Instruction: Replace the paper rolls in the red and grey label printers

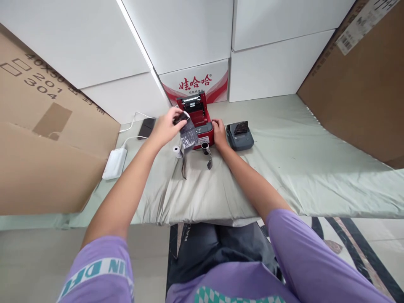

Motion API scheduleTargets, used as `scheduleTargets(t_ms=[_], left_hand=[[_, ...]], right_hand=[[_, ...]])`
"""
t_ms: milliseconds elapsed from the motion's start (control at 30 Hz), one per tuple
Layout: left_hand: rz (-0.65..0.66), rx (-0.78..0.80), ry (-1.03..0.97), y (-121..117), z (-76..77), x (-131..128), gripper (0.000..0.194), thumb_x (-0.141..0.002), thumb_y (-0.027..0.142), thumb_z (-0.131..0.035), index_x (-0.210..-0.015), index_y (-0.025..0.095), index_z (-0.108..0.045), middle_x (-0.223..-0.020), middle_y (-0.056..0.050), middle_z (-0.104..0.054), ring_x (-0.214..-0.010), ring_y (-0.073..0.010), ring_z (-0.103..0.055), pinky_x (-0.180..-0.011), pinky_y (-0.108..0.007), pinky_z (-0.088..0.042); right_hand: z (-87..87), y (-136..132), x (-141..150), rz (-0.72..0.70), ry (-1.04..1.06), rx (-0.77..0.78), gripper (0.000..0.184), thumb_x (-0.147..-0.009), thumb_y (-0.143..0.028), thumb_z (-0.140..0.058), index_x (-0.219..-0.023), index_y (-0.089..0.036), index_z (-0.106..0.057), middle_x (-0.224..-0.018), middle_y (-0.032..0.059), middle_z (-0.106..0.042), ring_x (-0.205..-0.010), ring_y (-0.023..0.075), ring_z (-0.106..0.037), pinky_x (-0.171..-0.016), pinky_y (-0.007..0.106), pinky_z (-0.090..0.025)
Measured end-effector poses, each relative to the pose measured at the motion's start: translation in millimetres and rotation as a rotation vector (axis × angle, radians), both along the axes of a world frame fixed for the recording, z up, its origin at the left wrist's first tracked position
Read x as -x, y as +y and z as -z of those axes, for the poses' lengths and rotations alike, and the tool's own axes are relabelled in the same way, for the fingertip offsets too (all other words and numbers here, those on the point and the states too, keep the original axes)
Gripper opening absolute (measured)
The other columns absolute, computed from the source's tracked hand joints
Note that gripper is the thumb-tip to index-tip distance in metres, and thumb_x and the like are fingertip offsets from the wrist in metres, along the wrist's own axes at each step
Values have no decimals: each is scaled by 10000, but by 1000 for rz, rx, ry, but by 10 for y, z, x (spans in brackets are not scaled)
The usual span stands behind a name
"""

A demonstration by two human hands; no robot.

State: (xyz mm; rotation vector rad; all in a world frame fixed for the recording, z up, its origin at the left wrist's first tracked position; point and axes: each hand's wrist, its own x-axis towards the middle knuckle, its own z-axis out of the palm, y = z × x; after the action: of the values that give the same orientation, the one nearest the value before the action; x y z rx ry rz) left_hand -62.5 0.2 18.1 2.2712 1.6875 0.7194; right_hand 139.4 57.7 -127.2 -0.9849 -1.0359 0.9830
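Observation:
A small red and black label printer [205,139] stands on the cloth with its lid [193,103] raised. My left hand [169,126] is closed around a paper roll [186,115] just left of the open printer. From this roll a dark printed strip [189,138] hangs down in front of the printer. Against the printer's right side lies my right hand [219,131], its fingers partly hidden and gripping the body. Two small paper rolls sit in front: a white roll [177,151] and a dark-centred roll [205,147], each with a dark strip trailing.
To the right is a grey printer [242,142] with a dark printed strip on top. A white power adapter [115,164] with cables and a dark flat object [146,128] lie left. Cardboard boxes [47,147] flank the table; white boxes [192,33] stack behind.

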Motion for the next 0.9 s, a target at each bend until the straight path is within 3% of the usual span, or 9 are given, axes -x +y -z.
scheduleTargets(t_ms=[200,300,567,733,800,900], left_hand=[[72,-27,315,567,78,-281,379,-906,334,-608,-1249,233,-731,-1323,-100,-699,-1269,-293,-588,-1085,-406,-427],[78,45,336,713,102,-308,387,-892,348,-638,-1251,256,-750,-1282,-67,-739,-1205,-270,-643,-1042,-354,-453],[88,124,272,786,212,-462,376,-816,293,-670,-1170,212,-767,-1169,-78,-778,-1082,-245,-700,-925,-311,-505],[84,323,380,728,56,-597,289,-838,301,-611,-1008,170,-806,-983,-98,-794,-932,-253,-705,-830,-318,-492],[87,232,365,645,-52,-634,319,-884,351,-570,-1021,173,-798,-974,-101,-786,-939,-255,-691,-847,-328,-486],[-12,-78,263,539,-161,-648,414,-983,400,-440,-1206,200,-725,-1200,-111,-737,-1166,-281,-623,-1010,-377,-437]], right_hand=[[-52,-37,-24,-5,-20,22,176,-889,-391,-548,-974,-240,-581,-1020,25,-681,-1024,192,-600,-1002,347,-485],[-41,-18,-27,-5,-23,30,171,-891,-381,-554,-978,-238,-588,-1020,23,-683,-1021,191,-601,-1011,350,-482],[10,29,-16,-3,-35,9,199,-894,-421,-537,-972,-243,-577,-1020,30,-672,-1013,203,-604,-1002,360,-472],[16,26,-22,-8,-36,2,221,-887,-437,-543,-980,-239,-570,-1022,31,-667,-1006,194,-602,-984,340,-473],[19,25,-22,-8,-36,3,211,-891,-416,-534,-990,-233,-570,-1020,34,-665,-997,194,-609,-977,343,-478],[24,28,-19,-11,-45,3,187,-901,-383,-525,-996,-230,-575,-1023,36,-669,-998,196,-618,-983,357,-486]])
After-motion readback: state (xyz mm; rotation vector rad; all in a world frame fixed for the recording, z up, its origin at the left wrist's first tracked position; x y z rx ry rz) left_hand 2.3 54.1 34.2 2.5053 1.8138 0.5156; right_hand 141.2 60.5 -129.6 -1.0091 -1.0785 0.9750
